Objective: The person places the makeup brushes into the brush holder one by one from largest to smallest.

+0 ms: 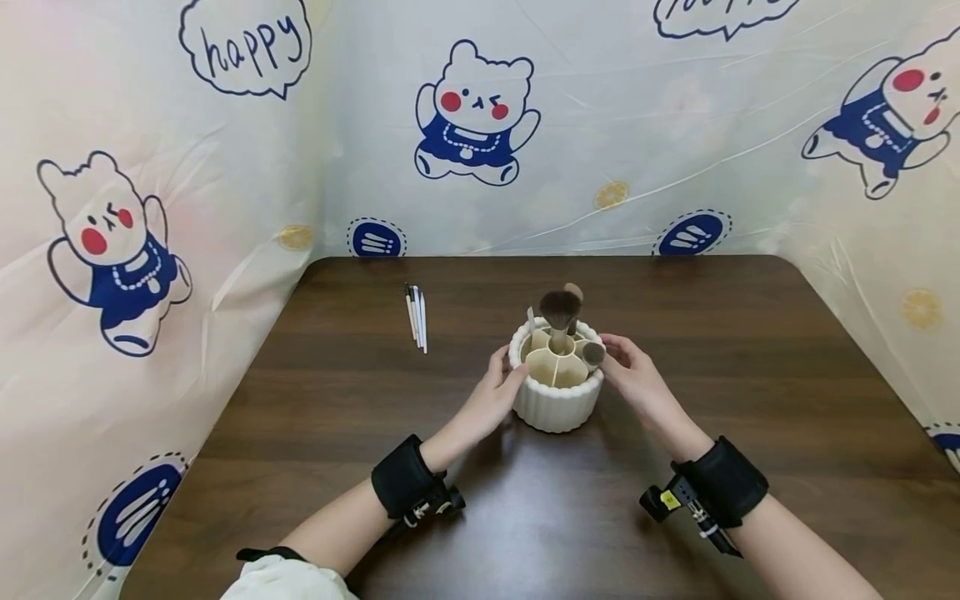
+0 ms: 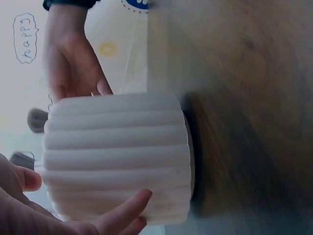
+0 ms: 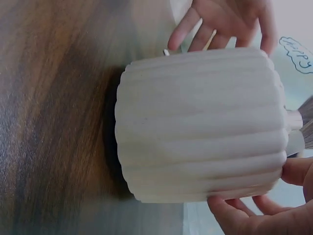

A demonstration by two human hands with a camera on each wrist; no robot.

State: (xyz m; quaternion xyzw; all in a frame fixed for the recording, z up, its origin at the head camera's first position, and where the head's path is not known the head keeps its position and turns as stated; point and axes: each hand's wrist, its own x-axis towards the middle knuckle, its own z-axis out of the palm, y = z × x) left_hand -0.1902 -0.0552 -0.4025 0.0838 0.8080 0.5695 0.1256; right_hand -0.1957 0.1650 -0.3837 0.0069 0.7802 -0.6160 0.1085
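Note:
A white ribbed round holder (image 1: 557, 402) stands mid-table, divided into compartments. It holds a big dark fluffy brush (image 1: 560, 309), a small brown brush (image 1: 592, 353) and a thin pale stick (image 1: 530, 318). My left hand (image 1: 510, 375) cups its left side, thumb at the rim. My right hand (image 1: 611, 354) grips the right side near the rim. In the left wrist view the holder (image 2: 117, 156) fills the frame, with my left hand (image 2: 73, 215) below it and my right hand (image 2: 73, 68) beyond. In the right wrist view the holder (image 3: 200, 127) sits between my right hand (image 3: 274, 205) and my left hand (image 3: 225, 19).
Several thin brushes (image 1: 417, 317) lie side by side on the dark wooden table (image 1: 750, 375), left of and behind the holder. A cartoon-bear printed sheet (image 1: 480, 117) walls in the table at the back and on both sides.

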